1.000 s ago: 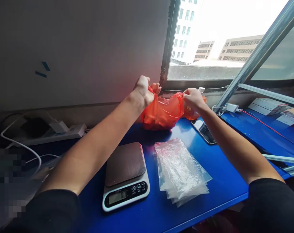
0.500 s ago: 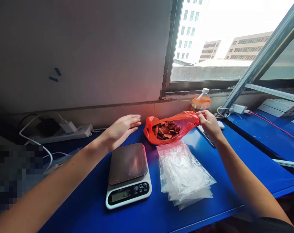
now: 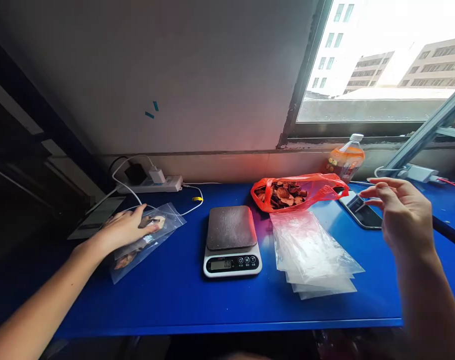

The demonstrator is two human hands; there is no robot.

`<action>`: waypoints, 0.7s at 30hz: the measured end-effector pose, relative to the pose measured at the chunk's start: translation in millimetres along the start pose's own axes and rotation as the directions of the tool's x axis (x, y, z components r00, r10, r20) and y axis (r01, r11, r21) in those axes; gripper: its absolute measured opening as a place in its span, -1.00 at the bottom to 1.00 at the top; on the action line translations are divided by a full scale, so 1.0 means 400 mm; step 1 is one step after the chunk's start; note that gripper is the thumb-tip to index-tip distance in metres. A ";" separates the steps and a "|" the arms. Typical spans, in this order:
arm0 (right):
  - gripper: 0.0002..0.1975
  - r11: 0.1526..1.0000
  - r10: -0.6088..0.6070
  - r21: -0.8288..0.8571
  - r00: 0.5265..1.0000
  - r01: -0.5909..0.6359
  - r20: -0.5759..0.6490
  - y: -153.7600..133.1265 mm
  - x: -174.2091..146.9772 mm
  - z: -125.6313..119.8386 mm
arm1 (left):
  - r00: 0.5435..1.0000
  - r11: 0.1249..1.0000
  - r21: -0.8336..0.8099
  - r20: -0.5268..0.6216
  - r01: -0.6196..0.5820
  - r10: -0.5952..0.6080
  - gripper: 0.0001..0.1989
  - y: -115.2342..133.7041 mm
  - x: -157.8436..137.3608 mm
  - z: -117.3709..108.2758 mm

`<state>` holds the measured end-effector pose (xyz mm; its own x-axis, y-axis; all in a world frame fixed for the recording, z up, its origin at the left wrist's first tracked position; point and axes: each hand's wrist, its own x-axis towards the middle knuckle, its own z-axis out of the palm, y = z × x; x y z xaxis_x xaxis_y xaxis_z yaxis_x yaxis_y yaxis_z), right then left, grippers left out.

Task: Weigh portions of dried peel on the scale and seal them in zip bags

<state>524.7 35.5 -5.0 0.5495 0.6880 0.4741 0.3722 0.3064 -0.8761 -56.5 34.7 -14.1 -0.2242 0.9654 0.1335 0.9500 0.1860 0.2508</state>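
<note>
My left hand [image 3: 124, 229] lies over a clear zip bag [image 3: 169, 219] with pale and brown pieces inside, its fingers and thumb spread apart. Above the right side of the table, my right hand [image 3: 405, 212] is raised with loosely bent fingers and nothing visible in it. It is apart from the red plastic bag [image 3: 317, 192], which lies open around dried reddish-brown slices [image 3: 285, 195]. Several flat clear bags [image 3: 313, 255] are stacked in front of the red bag. Between my hands stands a digital kitchen scale [image 3: 233, 230] with a bare plate and a lit display.
A phone [image 3: 360, 210] lies beside the red bag, with an orange drink bottle [image 3: 347, 157] behind it. A power strip [image 3: 170, 184] with white cables runs along the wall at left. A metal frame [image 3: 426, 132] slants up at right.
My right hand has let go of the red bag and drawn back to the right. My left hand has moved left onto the zip bag. The camera view has shifted left.
</note>
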 end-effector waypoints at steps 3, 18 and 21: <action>-0.83 0.983 -0.184 0.034 0.982 0.183 0.029 -0.081 -0.057 0.030 | 0.997 0.999 0.010 -0.063 -0.043 0.044 -0.38 0.013 0.003 0.012; -0.88 0.857 -0.458 0.483 0.700 0.183 0.547 -0.313 -0.431 0.370 | 0.758 0.909 -0.104 -0.595 -0.403 0.268 -0.79 0.161 -0.255 0.015; -0.80 0.839 -0.295 0.525 0.690 -0.144 0.660 -0.291 -0.493 0.463 | 0.729 0.872 -0.144 -0.620 -0.469 0.290 -0.80 0.205 -0.325 0.054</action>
<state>234.5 -13.9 -12.9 -0.2245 0.8191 0.5279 -0.1599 0.5034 -0.8491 55.4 -71.4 -31.5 -0.0232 0.6440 0.7646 0.9018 -0.3166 0.2940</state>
